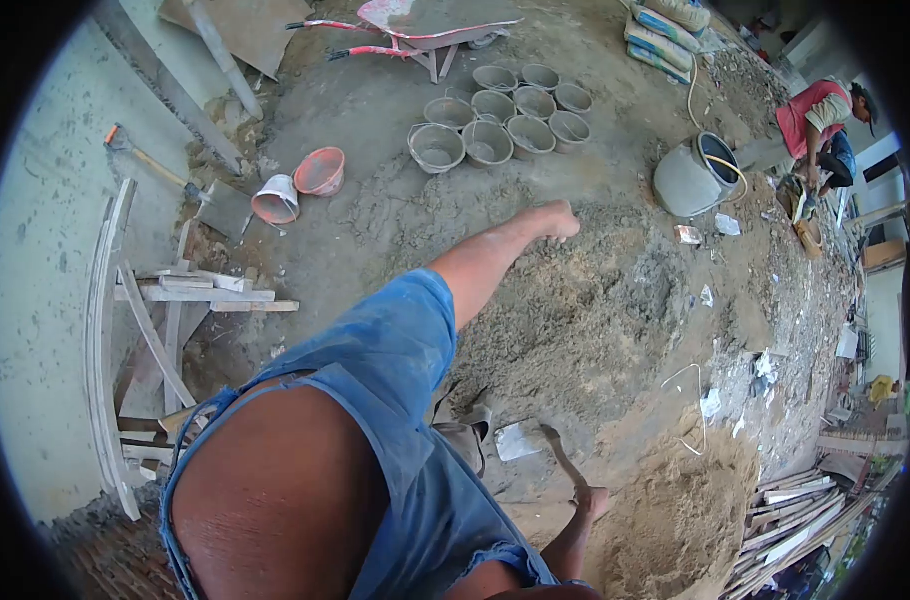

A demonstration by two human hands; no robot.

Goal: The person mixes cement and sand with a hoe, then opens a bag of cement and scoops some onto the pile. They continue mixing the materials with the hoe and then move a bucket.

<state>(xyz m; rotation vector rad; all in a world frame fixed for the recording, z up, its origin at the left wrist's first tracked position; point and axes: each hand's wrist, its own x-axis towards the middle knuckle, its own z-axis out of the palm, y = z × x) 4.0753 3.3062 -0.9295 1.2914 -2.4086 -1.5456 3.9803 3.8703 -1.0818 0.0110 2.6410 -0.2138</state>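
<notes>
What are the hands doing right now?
Left hand: fingers curled over the sand heap, grip cannot be told.
Right hand: closed on the hoe handle.

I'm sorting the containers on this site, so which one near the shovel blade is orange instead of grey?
The orange basin, tipped beside the white bucket. The clustered pans beyond are all grey.

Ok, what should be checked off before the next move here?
1. Right hand gripping the hoe by its handle: ok.
2. Hoe blade down on the sand pile: ok.
3. Left hand free: cannot tell; it is fisted and stretched out over the sand.
4. Buckets close at hand: probably not ok; they stand beyond the pile.
5. Other person clear of the hoe: ok, crouched far off.
</notes>
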